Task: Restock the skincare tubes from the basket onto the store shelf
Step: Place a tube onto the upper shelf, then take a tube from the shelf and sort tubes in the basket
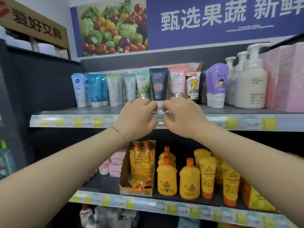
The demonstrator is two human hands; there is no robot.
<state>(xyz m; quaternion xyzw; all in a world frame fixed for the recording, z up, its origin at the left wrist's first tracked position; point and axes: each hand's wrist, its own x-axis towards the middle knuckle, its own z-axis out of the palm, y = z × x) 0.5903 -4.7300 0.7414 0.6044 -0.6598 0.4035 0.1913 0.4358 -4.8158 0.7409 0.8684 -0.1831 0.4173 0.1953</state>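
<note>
Store shelf (69, 111), navy tube (158, 84) upright mid-row among other tubes (95, 89), left hand (138, 118) and right hand (182, 120) both curled, pinching its white cap (159, 104), vegetable banner (113, 25) above, yellow bottles (189, 180) on lower shelf (105, 184)

Two hands: left hand (138, 118), right hand (183, 118). Three pump bottles (251, 83). One navy tube (158, 84).

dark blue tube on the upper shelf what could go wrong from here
The dark blue tube stands on its small cap, pinched by the left hand and right hand; it may topple on release. It sits close between the green tube and pink tube, so a tip could knock them over.
</note>
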